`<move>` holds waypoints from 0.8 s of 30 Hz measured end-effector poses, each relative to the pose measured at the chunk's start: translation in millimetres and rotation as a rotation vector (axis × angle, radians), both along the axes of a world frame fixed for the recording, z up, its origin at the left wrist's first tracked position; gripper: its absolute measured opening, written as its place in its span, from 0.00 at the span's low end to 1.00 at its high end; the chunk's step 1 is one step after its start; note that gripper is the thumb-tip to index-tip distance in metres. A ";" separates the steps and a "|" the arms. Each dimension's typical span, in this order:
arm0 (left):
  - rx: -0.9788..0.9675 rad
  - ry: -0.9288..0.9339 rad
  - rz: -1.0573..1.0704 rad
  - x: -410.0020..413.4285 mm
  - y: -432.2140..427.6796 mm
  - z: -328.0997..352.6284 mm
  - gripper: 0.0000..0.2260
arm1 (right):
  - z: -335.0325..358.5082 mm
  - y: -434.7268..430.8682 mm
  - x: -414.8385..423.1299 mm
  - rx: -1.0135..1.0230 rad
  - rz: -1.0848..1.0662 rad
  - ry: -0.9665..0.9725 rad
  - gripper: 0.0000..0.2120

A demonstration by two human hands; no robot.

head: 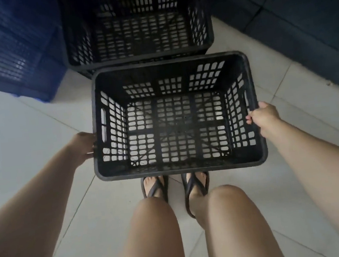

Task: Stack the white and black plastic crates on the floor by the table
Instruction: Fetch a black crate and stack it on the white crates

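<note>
Both hands clamped the near black crate (pixel 175 117) by its short sides: left hand (pixel 85 145) left rim, right hand (pixel 263 115) right rim. Crate sat over the floor tiles (pixel 27 134), just near of the far black crate (pixel 135 22).

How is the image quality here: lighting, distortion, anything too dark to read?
Head view: dim, with the light floor tiles brightest; wide-angle stretch enlarges the forearms and knees at the edges; the held black crate is sharp, gripped by the left hand and right hand; the far black crate and blue crates sink into shadow.
</note>
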State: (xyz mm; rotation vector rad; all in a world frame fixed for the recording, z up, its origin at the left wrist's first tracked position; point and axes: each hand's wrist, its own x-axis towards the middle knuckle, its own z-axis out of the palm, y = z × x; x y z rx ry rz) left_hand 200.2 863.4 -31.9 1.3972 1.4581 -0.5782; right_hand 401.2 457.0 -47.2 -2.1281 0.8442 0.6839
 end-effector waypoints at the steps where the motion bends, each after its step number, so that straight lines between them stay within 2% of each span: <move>1: -0.002 0.010 -0.030 1.1 -7.6 19.9 0.03 | 21.2 -8.7 -2.9 -0.011 -0.019 -0.001 0.23; 5: 0.039 0.051 -0.132 -0.5 -50.0 117.6 0.08 | 123.0 -61.2 -31.4 -0.040 -0.094 0.018 0.22; 11: 0.067 -0.015 -0.329 36.1 -118.7 264.6 0.17 | 271.0 -153.4 -80.5 -0.025 -0.296 -0.036 0.18; 13: 0.037 -0.113 -0.409 57.1 -142.9 295.9 0.16 | 299.7 -187.0 -100.3 -0.007 -0.410 -0.076 0.17; 17: 0.032 -0.299 -0.535 98.0 -209.7 344.9 0.07 | 338.5 -258.4 -150.4 0.049 -0.604 -0.145 0.16; 19: 0.035 -0.356 -0.560 113.8 -257.6 365.8 0.08 | 355.1 -298.2 -179.0 0.075 -0.703 -0.204 0.15; 24: 0.088 -0.473 -0.722 153.4 -409.3 410.1 0.20 | 395.2 -413.3 -235.7 0.169 -0.976 -0.302 0.13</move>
